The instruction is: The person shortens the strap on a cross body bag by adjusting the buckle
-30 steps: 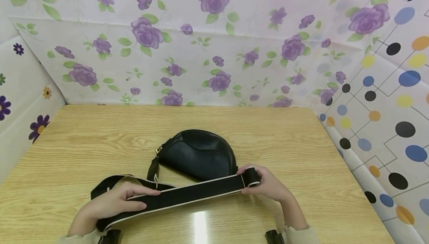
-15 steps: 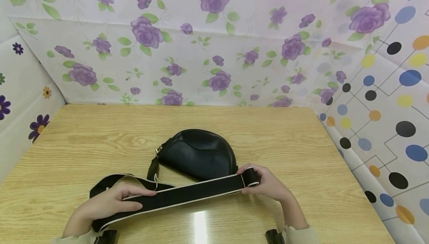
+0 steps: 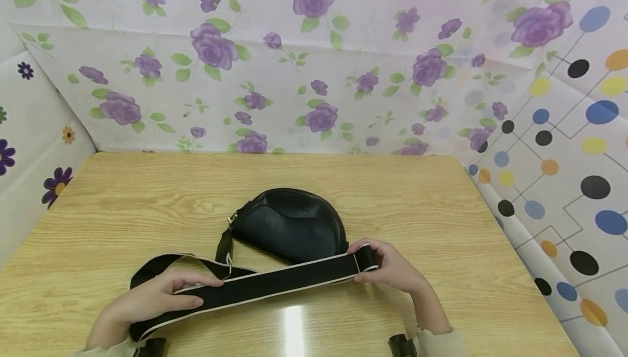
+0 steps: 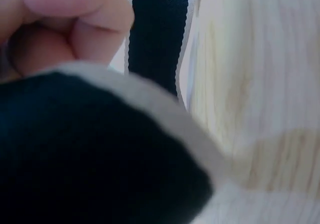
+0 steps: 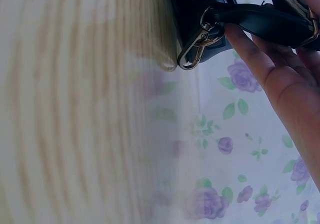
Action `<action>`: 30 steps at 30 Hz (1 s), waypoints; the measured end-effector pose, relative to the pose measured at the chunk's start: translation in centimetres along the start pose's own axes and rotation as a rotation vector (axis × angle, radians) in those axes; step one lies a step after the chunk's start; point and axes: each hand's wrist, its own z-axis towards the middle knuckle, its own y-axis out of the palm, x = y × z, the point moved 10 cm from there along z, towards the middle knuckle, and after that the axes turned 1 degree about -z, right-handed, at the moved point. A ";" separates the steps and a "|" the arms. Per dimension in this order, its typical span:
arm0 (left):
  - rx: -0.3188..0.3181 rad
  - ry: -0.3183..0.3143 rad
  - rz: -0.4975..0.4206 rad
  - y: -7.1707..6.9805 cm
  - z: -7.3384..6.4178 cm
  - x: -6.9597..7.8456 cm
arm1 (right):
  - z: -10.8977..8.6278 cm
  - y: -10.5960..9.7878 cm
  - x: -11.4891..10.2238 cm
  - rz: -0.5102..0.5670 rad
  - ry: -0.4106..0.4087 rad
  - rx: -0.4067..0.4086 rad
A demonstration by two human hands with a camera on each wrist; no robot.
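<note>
A black half-moon handbag [image 3: 289, 229] lies on the table, behind both hands in the head view. In front of it, a wide black shoulder strap [image 3: 279, 282] with pale edging is stretched between them. My left hand [image 3: 149, 303] grips the strap toward its left part, thumb along its face. At the other end, my right hand [image 3: 392, 270] pinches the strap where it is rolled into a small coil [image 3: 366, 259]. A metal snap hook [image 5: 192, 52] hangs by the bag in the right wrist view. The left palm's underside is hidden.
A loop of strap [image 3: 152, 270] curls on the wooden table [image 3: 402, 199] behind the left hand, joined to the bag's left side. Flowered sheeting [image 3: 275, 90] stands at the back, and dotted sheeting [image 3: 549, 210] runs along the right.
My left hand has moved a little to the left along the strap, baring more of its face. The right hand and the bag stay nearly in place.
</note>
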 end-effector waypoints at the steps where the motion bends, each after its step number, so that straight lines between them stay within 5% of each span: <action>1: 0.004 -0.002 0.006 0.0 0.0 -0.1 | 0.0 0.0 0.0 -0.002 -0.001 0.002; 9: 0.000 -0.098 0.010 0.5 0.5 -1.5 | 0.0 -0.1 0.0 -0.009 -0.007 0.009; 21: -0.020 -0.134 0.087 1.3 1.7 -2.2 | 0.0 -0.1 0.1 -0.014 -0.007 0.008; 24: -0.031 -0.186 0.057 1.5 2.0 -2.7 | 0.0 -0.1 0.2 -0.011 -0.001 0.010; 30: -0.081 -0.172 -0.042 2.6 3.2 -2.7 | 0.1 0.0 -0.1 -0.010 -0.020 0.003</action>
